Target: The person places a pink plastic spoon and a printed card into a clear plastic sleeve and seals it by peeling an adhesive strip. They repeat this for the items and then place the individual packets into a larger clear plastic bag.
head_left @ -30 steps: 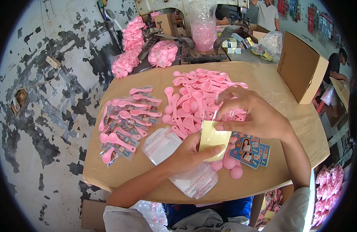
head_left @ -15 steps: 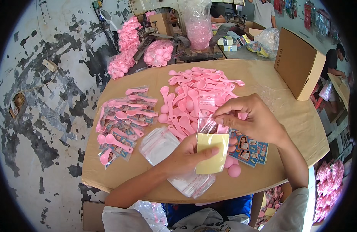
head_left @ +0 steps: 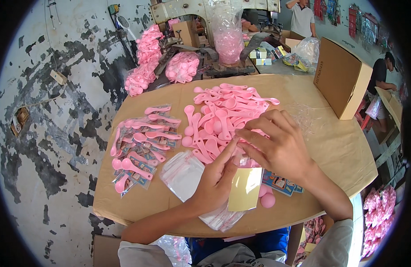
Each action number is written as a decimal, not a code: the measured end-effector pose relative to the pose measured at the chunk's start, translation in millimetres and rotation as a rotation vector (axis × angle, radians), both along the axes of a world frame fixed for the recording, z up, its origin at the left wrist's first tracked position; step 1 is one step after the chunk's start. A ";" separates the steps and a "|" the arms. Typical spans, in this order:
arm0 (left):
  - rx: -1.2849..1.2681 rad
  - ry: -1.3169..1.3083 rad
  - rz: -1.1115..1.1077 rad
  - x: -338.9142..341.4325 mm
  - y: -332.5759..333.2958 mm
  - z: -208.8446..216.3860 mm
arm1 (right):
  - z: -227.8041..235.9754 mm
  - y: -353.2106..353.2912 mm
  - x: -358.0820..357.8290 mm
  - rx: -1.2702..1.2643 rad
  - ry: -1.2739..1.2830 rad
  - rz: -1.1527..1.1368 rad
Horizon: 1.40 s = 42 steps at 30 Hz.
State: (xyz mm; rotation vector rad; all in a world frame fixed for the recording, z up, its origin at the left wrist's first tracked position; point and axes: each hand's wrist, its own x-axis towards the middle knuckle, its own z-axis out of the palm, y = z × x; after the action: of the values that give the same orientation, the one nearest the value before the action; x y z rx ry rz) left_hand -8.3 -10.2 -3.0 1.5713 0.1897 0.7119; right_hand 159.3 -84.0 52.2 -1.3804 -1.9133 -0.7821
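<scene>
While the yellow card [head_left: 244, 190] in its clear plastic sleeve [head_left: 249, 163] lies just right of the left hand [head_left: 214, 178] and below the right hand [head_left: 276, 144], its long axis running roughly near to far, the left hand sits nearer, thumb and fingers drawn together at the sleeve's side. The right hand's fingers are bent, slightly parted; whether they grip the film, one cannot tell. Leftward lie stacked flat bags [head_left: 183, 173], then packets [head_left: 147, 138] holding pink spoons; far off, a tall clear bag [head_left: 227, 44] contains pink pieces
</scene>
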 end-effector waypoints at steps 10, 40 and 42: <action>0.113 0.240 -0.005 -3.9 7.7 3.0 | -18.0 6.1 6.0 0.027 -0.178 -0.115; 0.008 0.211 -0.069 -8.5 14.1 2.6 | -24.1 3.6 1.7 -0.042 -0.023 -0.006; -0.013 0.227 -0.085 -8.1 14.7 1.0 | -23.7 2.5 1.5 -0.099 -0.005 -0.038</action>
State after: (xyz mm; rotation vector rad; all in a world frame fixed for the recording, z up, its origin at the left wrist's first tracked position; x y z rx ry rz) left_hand -16.4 4.4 -2.0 1.6365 0.2930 0.4648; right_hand 160.7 -81.5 28.6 -1.4796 -1.9578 -0.7177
